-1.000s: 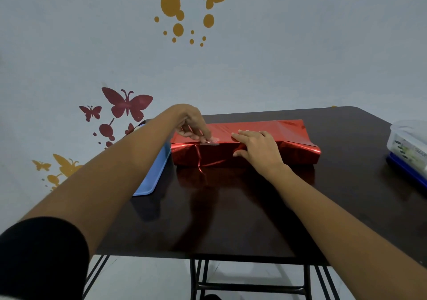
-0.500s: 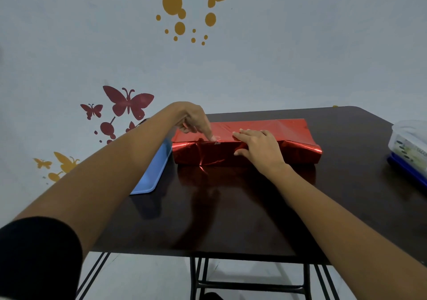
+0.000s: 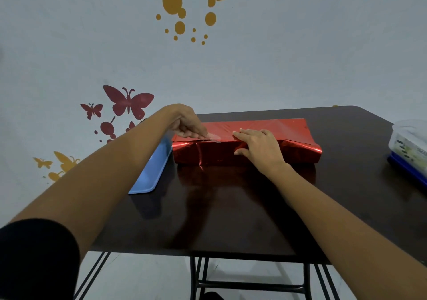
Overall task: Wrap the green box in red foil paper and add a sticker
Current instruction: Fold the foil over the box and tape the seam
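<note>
Left hand (image 3: 187, 127) pinches tape (image 3: 215, 137), glossy dark table (image 3: 231, 212)

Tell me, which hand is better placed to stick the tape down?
Left: the left hand holds the clear tape on the red foil; the right hand lies flat, pinning the fold.
</note>
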Tool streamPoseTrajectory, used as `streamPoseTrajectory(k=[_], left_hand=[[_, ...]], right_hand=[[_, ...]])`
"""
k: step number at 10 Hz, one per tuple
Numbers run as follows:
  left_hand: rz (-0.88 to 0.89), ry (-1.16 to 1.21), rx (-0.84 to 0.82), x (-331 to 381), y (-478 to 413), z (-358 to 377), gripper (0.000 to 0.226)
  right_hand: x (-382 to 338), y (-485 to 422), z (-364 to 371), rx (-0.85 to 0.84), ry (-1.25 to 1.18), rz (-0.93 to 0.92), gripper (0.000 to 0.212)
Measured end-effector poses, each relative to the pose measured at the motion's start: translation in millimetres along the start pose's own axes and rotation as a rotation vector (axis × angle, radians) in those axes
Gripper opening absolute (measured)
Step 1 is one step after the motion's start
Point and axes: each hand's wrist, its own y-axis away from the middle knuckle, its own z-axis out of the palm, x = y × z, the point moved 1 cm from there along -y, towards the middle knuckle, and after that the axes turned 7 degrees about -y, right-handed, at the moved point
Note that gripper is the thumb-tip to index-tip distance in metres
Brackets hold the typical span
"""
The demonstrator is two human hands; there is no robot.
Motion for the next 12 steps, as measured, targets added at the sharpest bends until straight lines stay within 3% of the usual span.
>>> streamPoseTrajectory(k=[5,9,12], left_hand=[[-0.065,0.170,-0.006,-8.4,-5.2,4.8,0.011],[-0.080,0.139,-0.014,-5.7,-3.2,8.6,0.011],[-0.106,0.157,-0.040,-17.5,-8.9,7.6,0.022]], right_hand=[[1.1,0.5,1.1,0.003,0.007,-0.016,0.057],[1.2,0.1,0.9,0.003,0.005,-0.017,0.057],[1.3,-0.4,1.5,0.001,0.007,-0.013,0.057]])
